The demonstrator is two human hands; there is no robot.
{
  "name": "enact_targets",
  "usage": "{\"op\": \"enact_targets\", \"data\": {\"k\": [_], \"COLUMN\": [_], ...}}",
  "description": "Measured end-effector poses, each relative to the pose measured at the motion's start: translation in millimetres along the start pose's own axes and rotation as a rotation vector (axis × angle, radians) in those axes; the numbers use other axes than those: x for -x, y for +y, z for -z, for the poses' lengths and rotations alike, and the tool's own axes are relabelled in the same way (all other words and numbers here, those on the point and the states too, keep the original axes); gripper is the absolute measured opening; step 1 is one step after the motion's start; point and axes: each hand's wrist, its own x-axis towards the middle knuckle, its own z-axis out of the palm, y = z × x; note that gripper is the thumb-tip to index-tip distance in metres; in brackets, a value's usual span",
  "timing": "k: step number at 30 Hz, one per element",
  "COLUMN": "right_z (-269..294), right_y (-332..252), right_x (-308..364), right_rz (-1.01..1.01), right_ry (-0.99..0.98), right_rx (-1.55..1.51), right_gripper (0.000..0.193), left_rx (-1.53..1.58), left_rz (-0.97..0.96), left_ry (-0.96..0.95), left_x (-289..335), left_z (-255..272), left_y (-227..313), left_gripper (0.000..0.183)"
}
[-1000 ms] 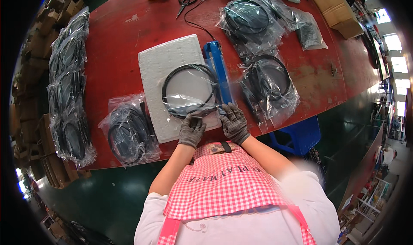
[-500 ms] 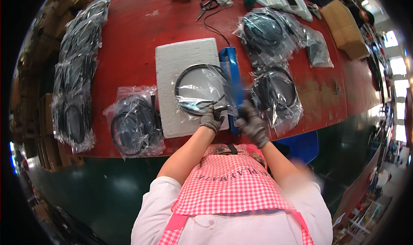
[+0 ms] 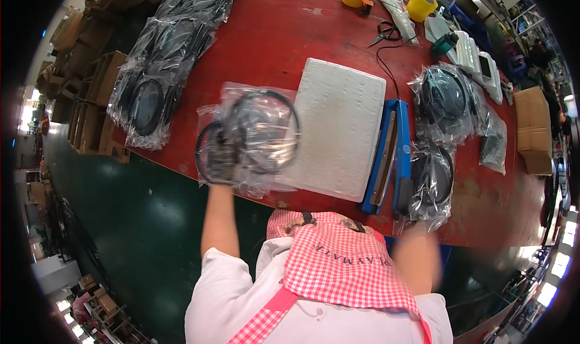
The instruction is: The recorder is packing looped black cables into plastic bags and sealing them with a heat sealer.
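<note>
The bagged cable coil (image 3: 269, 132) beside the foam board's left edge is best handled flat by the blurred left hand (image 3: 223, 156) against it, though neither that hand's opening or hold nor the indistinct right hand's can be told.

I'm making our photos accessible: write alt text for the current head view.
A blurred, gloved left hand is on clear-bagged coils of black cable at the left edge of a white foam board on a red table. A long blue device lies right of the board, with more bagged coils toward both sides.
</note>
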Motion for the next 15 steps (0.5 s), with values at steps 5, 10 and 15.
{"op": "enact_targets", "data": {"k": [5,10,15], "right_z": [-5.5,-18.2,-31.5], "right_y": [-19.3,-55.3,-74.8], "right_x": [11.1,-0.9,24.7], "right_rz": [0.104,0.181,0.237], "right_ry": [0.087,-0.003,0.009], "right_rx": [0.181,0.177,0.176], "right_gripper": [0.025,0.021,0.021], "left_rx": [-0.222,-0.784,-0.703], "left_rz": [0.107,0.365,0.313], "left_ry": [0.317,0.440,0.353], "left_x": [-41.9,-45.7,-41.1], "left_z": [153.5,232.4,185.6], "left_y": [-33.5,-117.3,-136.1], "left_gripper": [0.023,0.033,0.048]}}
